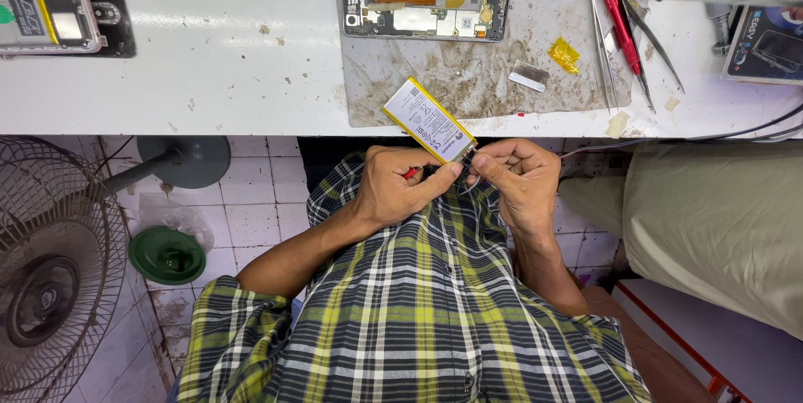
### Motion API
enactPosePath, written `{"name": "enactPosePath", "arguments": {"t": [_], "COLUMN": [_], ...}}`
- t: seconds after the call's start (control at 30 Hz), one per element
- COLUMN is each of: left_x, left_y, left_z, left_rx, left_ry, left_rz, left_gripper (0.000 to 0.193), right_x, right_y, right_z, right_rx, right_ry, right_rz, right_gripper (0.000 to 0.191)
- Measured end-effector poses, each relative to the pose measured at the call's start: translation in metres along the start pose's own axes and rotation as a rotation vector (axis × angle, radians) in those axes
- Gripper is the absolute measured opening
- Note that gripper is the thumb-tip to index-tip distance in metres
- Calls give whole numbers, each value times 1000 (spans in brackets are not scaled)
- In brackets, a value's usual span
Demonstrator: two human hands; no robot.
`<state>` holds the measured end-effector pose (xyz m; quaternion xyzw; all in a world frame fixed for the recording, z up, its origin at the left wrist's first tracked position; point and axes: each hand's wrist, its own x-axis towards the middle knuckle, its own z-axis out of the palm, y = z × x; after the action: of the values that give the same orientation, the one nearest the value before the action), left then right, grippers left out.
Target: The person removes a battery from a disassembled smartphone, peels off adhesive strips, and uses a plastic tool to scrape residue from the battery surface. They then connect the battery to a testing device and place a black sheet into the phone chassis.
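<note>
Hands [460,177] at battery's [428,120] near edge

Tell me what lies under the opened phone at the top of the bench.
The opened phone lies on a stained grey work mat, which rests on the white bench. The mat beneath the phone is covered, so anything there is hidden.

My white workbench [209,77] carries a dirty grey mat [468,85] with an opened phone [425,10], tweezers [604,52] to its right, another phone [58,6] far left.
</note>
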<state>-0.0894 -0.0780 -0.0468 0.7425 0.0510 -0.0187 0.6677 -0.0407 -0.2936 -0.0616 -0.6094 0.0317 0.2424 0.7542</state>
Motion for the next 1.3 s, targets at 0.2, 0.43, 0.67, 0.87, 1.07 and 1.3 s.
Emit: {"name": "enactPosePath", "arguments": {"t": [0.2, 0.43, 0.67, 0.87, 1.07, 1.3], "left_x": [2, 7, 18, 18, -16, -20], "left_y": [-9, -21, -15, -10, -2, -1], "left_z": [-3, -6, -22, -18, 15, 23], "left_rx": [-140, -484, -434, -137, -470, -700], "left_ry": [-33, -349, -531, -311, -44, -92], "left_rz": [-151, 37, 337, 502, 70, 20], "left_gripper": [32, 41, 31, 28, 40, 45], "right_x": [-2, -25, -30, -29, -34, -17], "right_y": [-4, -32, -55, -43, -34, -24], "right_z": [1, 12, 25, 33, 49, 67], "right_rx": [-39, -159, -473, -546, -943, -798], "right_ry": [-6, -149, -262, 63, -155, -94], "right_rz": [-13, -204, -672, -1059, -870, -795], "right_gripper": [19, 32, 28, 38, 34, 22]}}
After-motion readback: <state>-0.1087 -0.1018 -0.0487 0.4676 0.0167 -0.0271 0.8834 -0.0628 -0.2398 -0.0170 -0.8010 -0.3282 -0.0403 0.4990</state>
